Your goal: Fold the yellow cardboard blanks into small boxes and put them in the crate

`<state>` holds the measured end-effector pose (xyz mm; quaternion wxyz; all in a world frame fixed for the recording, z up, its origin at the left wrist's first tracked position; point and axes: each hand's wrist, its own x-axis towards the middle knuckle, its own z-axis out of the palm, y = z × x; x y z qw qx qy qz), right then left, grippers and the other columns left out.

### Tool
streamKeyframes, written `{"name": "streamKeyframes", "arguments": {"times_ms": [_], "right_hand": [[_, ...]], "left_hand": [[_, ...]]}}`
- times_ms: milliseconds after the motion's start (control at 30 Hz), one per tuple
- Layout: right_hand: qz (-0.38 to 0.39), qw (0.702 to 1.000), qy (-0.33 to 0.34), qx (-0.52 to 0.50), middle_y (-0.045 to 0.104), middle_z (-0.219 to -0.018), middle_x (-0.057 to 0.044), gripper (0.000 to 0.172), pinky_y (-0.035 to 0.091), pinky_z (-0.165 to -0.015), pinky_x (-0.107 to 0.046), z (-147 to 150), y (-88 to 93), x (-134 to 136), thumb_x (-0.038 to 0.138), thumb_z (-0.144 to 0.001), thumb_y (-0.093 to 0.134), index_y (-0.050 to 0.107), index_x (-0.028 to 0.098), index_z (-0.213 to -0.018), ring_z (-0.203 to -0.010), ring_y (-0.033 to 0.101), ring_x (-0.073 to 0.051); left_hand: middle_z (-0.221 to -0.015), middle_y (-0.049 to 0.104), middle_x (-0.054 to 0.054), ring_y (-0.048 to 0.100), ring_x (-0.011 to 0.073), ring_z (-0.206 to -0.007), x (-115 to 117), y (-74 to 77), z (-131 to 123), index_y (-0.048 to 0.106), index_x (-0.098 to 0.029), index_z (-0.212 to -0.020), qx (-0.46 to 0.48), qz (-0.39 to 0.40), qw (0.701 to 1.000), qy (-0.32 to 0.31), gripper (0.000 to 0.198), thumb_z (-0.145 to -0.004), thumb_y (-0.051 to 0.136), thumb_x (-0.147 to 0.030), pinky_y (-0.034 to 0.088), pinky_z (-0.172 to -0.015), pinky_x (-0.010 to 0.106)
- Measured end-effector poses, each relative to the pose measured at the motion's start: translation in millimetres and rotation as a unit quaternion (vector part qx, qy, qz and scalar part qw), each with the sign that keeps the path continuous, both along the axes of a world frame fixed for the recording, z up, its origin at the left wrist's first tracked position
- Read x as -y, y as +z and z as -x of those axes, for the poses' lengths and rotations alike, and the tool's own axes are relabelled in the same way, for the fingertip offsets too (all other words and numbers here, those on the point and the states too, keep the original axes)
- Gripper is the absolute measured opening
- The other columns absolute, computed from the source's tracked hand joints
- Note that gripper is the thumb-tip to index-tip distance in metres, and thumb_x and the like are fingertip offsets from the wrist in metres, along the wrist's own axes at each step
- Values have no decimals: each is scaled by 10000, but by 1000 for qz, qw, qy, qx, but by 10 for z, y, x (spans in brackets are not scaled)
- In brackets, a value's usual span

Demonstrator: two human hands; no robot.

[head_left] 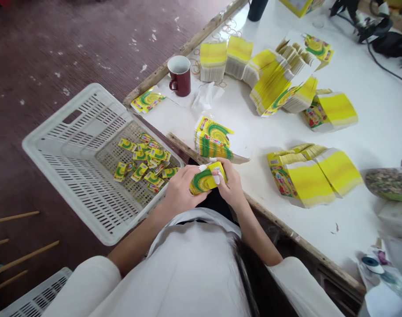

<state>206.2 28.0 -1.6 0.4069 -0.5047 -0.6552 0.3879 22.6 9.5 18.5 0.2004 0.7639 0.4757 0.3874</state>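
Both hands hold one small yellow and green box [201,181] just off the table's near edge. My left hand [181,190] wraps round its left end, and my right hand [230,182] grips the right end with thumb and fingers. Beyond them, a stack of flat printed cartons [214,137] lies at the table edge. On the left, a white plastic basket [73,152] holds several small yellow and green boxes [153,177] at its bottom.
The white table [253,145] bears a dark red mug [182,77], crumpled tissue [207,94], rubber bands and several stacks of yellow cartons [337,169]. Black cables and a device [362,22] lie at the back right. Wooden sticks [25,259] show at the lower left.
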Motion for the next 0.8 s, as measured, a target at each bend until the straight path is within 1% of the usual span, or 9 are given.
{"name": "streamKeyframes", "arguments": {"times_ms": [67, 167, 300, 433, 500, 567, 633, 700, 800], "right_hand": [[1, 1000, -5, 11, 703, -951, -74, 315, 551, -752, -380, 8, 20, 5, 503, -1012, 486, 565, 216, -1116, -815, 670, -236], [7, 999, -28, 16, 690, -978, -74, 275, 543, -795, -395, 29, 42, 12, 486, -989, 529, 549, 230, -1086, -873, 667, -246], [15, 998, 11, -66, 684, -1109, -93, 391, 559, -852, -411, 47, 55, -4, 559, -952, 576, 510, 241, -1170, -960, 675, -251], [15, 999, -5, -33, 668, -999, -63, 406, 546, -861, -427, 47, 40, -26, 601, -893, 661, 538, 249, -1054, -909, 654, -253], [36, 997, 13, -68, 671, -1048, -75, 535, 551, -888, -439, 34, 21, -31, 663, -816, 733, 544, 251, -1101, -954, 660, -270], [87, 979, 72, -169, 662, -1214, -105, 721, 560, -951, -460, 3, 2, -30, 767, -782, 701, 518, 263, -1263, -1084, 664, -296], [145, 946, 121, -264, 603, -1398, -113, 809, 529, -1058, -486, -44, -8, -27, 831, -828, 581, 464, 285, -1413, -1259, 616, -312], [184, 922, 135, -313, 549, -1502, -86, 758, 465, -1152, -497, -94, -8, -23, 804, -896, 502, 466, 306, -1467, -1381, 543, -306], [208, 911, 136, -328, 519, -1558, -55, 685, 424, -1199, -496, -142, -5, -13, 732, -943, 503, 480, 322, -1492, -1447, 491, -289]], "left_hand": [[-1087, 706, 75, 713, 236, -994, 4, 2, -15, 565, -213, -1175, 7, -1, 1000, -9, 492, -751, 816, -217, 594, -881, 358], [-1091, 711, 78, 715, 237, -1001, 3, -6, -26, 567, -213, -1172, 10, 0, 1000, -7, 481, -760, 815, -223, 592, -887, 359], [-1058, 717, 62, 724, 236, -964, 10, -35, -24, 565, -218, -1168, 20, 35, 999, -4, 504, -747, 837, -275, 592, -843, 350], [-1034, 722, 53, 722, 232, -935, 15, -68, -8, 579, -222, -1160, 42, 67, 997, -8, 501, -739, 840, -291, 585, -815, 352], [-1055, 729, 61, 721, 235, -948, 6, -85, 14, 595, -219, -1173, 57, 93, 994, -6, 500, -742, 839, -292, 584, -833, 366], [-1087, 737, 80, 725, 248, -966, -9, -104, 42, 611, -209, -1206, 81, 144, 986, -6, 553, -725, 859, -322, 590, -852, 386], [-1142, 739, 111, 729, 272, -1014, -25, -124, 69, 621, -192, -1250, 120, 210, 970, -9, 641, -693, 887, -366, 595, -899, 417], [-1206, 731, 135, 721, 299, -1087, -39, -139, 85, 629, -182, -1282, 164, 267, 950, -13, 701, -671, 905, -388, 585, -972, 453], [-1257, 724, 145, 708, 318, -1153, -53, -150, 88, 642, -183, -1290, 224, 324, 919, -26, 710, -662, 910, -378, 576, -1024, 483]]}}
